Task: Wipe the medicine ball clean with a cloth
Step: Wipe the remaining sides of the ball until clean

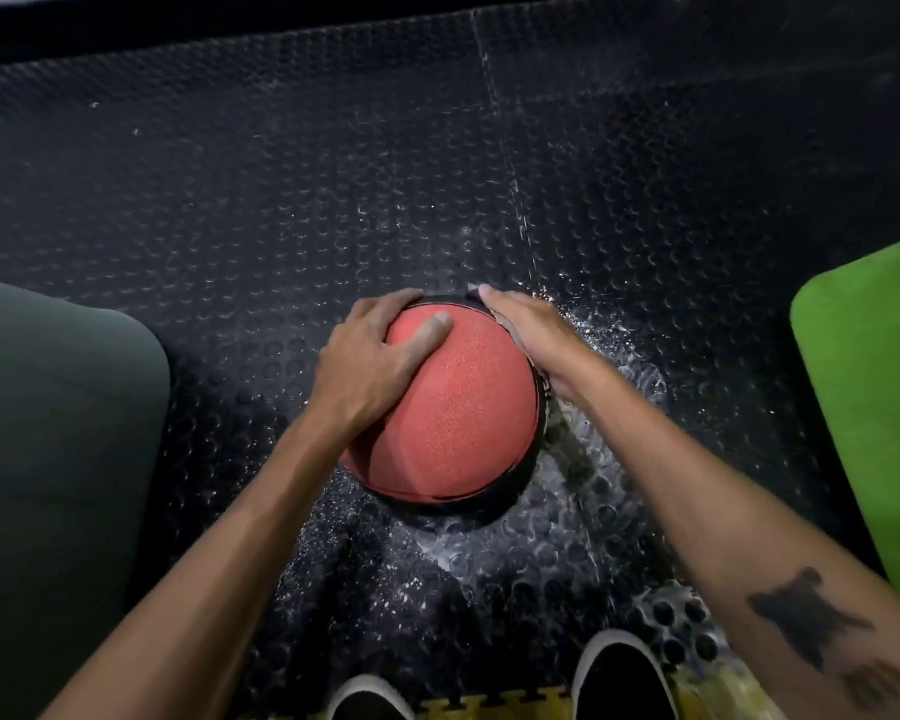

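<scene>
My left hand [370, 366] lay spread, fingers curved over the ball's 10 o'clock flank, steadying | my right hand [533, 337] pressed flat, fingers together, on the cloth [567, 444] at 2 o'clock | medicine ball [463, 407] sat on wet studded floor [489, 553] before my shoes [622, 678] | judged best: firm brace, overlapping strokes, roll to unwiped side.

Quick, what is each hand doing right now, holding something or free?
Left hand: open, fingers spread on the medicine ball, steadying it.
Right hand: lies flat against the ball's far right side; a cloth shows beneath it, grip cannot be told.
</scene>
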